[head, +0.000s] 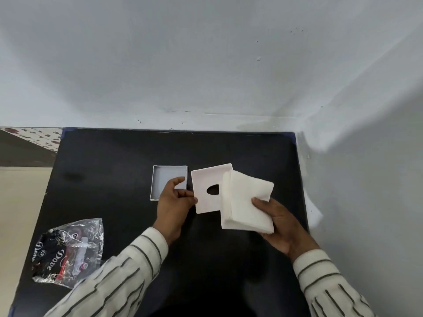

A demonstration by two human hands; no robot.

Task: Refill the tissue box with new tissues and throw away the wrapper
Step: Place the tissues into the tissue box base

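The white tissue box (207, 186) with an oval hole in its face is tilted above the black table, and my left hand (175, 202) pinches its left edge. A thick stack of white tissues (246, 202) overlaps the box's right side, gripped at its lower right corner by my right hand (278, 221). The box's flat white lid or base (168, 177) lies open side up on the table just left of the box, partly behind my left fingers. The crumpled clear plastic wrapper (68, 250) with dark print lies at the table's near left.
The black table (128, 156) stands in a corner, with grey walls right behind it and along its right edge. To the left, past the table's edge, are a beige floor (20, 202) and a patterned surface (39, 137).
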